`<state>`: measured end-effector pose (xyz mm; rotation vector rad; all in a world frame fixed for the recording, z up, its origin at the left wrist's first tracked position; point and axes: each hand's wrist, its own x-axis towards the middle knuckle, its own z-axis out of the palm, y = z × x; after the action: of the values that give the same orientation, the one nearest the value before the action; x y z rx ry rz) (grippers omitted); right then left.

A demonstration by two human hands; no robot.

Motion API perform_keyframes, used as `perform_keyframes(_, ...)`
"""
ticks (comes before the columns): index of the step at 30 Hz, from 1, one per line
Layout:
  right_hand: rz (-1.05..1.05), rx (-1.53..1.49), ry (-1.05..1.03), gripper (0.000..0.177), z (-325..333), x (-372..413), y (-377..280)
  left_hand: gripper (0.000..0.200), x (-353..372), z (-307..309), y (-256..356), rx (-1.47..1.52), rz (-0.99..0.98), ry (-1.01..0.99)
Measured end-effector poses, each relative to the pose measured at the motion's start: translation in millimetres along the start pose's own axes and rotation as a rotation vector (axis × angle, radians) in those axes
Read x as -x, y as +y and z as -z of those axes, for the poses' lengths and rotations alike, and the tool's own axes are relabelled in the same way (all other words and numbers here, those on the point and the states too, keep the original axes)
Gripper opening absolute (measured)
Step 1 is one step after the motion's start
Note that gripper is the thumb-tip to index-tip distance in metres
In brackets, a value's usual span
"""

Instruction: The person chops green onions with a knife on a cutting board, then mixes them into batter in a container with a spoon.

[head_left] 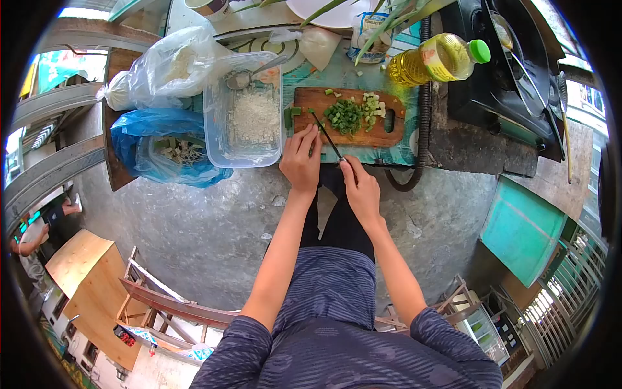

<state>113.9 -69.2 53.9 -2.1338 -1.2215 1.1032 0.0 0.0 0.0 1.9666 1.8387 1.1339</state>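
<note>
A turquoise table (387, 155) is standing on a grey concrete floor (447, 223). I am seeing a clear rectangular plastic container (212, 110) holding white powder (258, 123) and a metal spoon (240, 80); beside it, a blue plastic bag (137, 133) is holding plant scraps (180, 150). A green-capped clear bottle (435, 59) is containing yellow oil. My right hand (363, 194) is clutching a narrow dark knife (329, 138); chopped green onions (343, 117) are lying on a brown wooden board (370, 138). My left hand (301, 157) is resting near the blade, its grip not showing clearly.

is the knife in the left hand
No, the right hand holds the knife, its blade over the board.
</note>
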Motion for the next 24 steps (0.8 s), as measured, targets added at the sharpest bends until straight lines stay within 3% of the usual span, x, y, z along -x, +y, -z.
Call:
perform_keyframes(11,0.048,-0.004,-0.003,0.028,-23.2,-17.2,10.1,0.013,-7.7,0.0,-1.0,0.002,0.033,-0.001)
perform_keyframes(24,0.248,0.283,0.226,0.024,-25.3,-5.5,13.3,0.014,-7.1,-0.3,-3.0,-0.011,-0.010,0.037)
